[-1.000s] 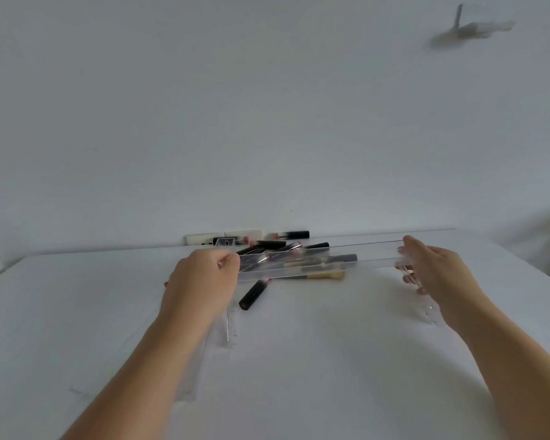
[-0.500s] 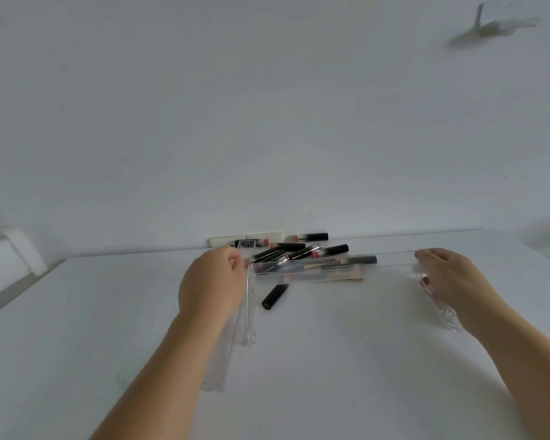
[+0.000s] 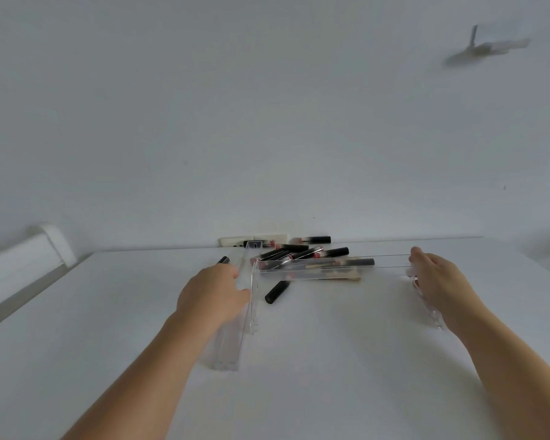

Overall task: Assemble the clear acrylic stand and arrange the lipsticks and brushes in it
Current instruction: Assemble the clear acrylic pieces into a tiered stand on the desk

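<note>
**Stand assembly: seating the long shelf**

Left hand (image 3: 215, 293) grips the upright clear acrylic side panel (image 3: 250, 300); right hand (image 3: 438, 282) is closed on the opposite side panel (image 3: 427, 304). The long clear acrylic shelf strip (image 3: 318, 270) spans between them above the white desk (image 3: 331, 360). Black lipstick tubes (image 3: 299, 253) lie heaped behind. Judgement: acrylic is light, stiff, slippery, brittle at the slots; hold by edges near joints.

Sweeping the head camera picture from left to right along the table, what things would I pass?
White radiator → left hand → upright clear side panel → lone black tube lying on the table → long clear cross panel → right hand.
</note>
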`<state>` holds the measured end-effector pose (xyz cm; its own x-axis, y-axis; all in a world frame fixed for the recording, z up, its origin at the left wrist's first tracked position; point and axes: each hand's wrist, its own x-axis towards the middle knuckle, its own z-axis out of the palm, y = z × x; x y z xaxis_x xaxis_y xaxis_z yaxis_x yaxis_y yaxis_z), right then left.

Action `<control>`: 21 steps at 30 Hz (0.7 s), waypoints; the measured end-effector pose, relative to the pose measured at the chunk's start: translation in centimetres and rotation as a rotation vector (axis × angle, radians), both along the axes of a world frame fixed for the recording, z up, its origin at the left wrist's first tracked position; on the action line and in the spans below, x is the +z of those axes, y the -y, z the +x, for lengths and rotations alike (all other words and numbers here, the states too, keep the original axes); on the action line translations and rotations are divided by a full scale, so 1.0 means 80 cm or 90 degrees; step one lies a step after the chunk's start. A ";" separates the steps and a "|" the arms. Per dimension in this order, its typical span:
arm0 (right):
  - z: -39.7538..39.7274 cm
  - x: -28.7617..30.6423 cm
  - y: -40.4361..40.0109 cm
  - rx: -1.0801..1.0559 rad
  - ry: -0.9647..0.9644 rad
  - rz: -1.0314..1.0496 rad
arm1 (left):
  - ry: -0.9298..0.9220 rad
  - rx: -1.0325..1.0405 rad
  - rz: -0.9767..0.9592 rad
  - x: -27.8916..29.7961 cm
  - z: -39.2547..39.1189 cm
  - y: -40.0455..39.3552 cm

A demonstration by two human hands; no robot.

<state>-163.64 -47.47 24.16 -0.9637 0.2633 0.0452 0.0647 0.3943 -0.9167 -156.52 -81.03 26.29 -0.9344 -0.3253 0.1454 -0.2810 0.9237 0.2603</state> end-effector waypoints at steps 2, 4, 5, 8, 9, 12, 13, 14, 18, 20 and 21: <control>0.001 0.000 0.001 0.010 -0.011 0.010 | 0.010 -0.002 0.005 0.001 0.000 -0.002; 0.001 -0.001 0.000 0.013 -0.014 0.012 | 0.025 -0.006 0.017 0.002 0.001 -0.001; 0.000 -0.003 -0.001 0.013 -0.012 0.005 | 0.036 -0.010 0.025 0.002 0.002 -0.001; -0.003 -0.006 -0.005 0.010 -0.008 0.002 | 0.059 -0.026 0.041 0.002 0.004 0.002; -0.003 -0.007 -0.005 0.011 -0.010 0.005 | 0.065 -0.029 0.046 0.003 0.004 0.003; -0.006 -0.008 -0.006 0.012 -0.012 0.004 | 0.074 -0.022 0.049 0.006 0.004 0.005; -0.007 -0.009 -0.006 0.011 -0.009 0.000 | 0.074 -0.017 0.038 0.007 0.004 0.005; -0.008 -0.010 -0.006 0.010 -0.005 -0.003 | 0.072 -0.012 0.025 0.007 0.004 0.005; -0.012 -0.016 -0.009 0.004 -0.011 -0.006 | 0.075 -0.008 0.018 0.009 0.003 0.002; -0.014 -0.018 -0.009 0.003 -0.016 -0.007 | 0.083 -0.014 0.036 0.008 0.002 0.003; -0.015 -0.018 -0.009 -0.001 -0.015 -0.008 | 0.088 -0.016 0.042 0.007 0.001 0.004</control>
<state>-164.83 -46.74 22.75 -0.9620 0.2653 0.0650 0.0432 0.3828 -0.9228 -156.40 -81.35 26.82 -0.9518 -0.3065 -0.0057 -0.2957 0.9131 0.2809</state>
